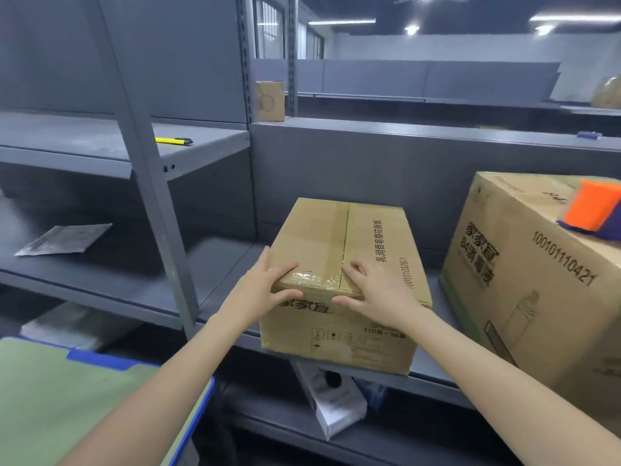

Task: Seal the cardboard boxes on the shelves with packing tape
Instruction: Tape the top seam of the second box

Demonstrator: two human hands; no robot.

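The small box (346,280) sits on the middle shelf (134,284), turned a little askew, its near corner jutting past the shelf's front lip. It is plain brown cardboard with dark print on the lid and the front. The flaps are closed and a strip of clear tape (339,237) runs down the centre seam, wrinkled and shiny where it folds over the near edge.

My left hand (265,284) clasps the near left corner, fingers on the lid and thumb on the front face. My right hand (376,290) lies just beside the seam, fingers bent on the lid and thumb hooked over the same front edge. Both grip the box.

I count three cardboard boxes: this one, the big box (524,274) close on its right on the same shelf, and a little box (270,100) well back on a higher shelf. A brownish bundle (608,92) at the far right is too blurred to name.

There is one orange-and-purple tape dispenser (594,213) on top of the big box, one yellow knife (173,140) on the upper left shelf and one flat silvery packet (64,238) to the left.

All three boxes are closed, so their contents are hidden. The blue-rimmed bin (50,398) at lower left is lidded in green.
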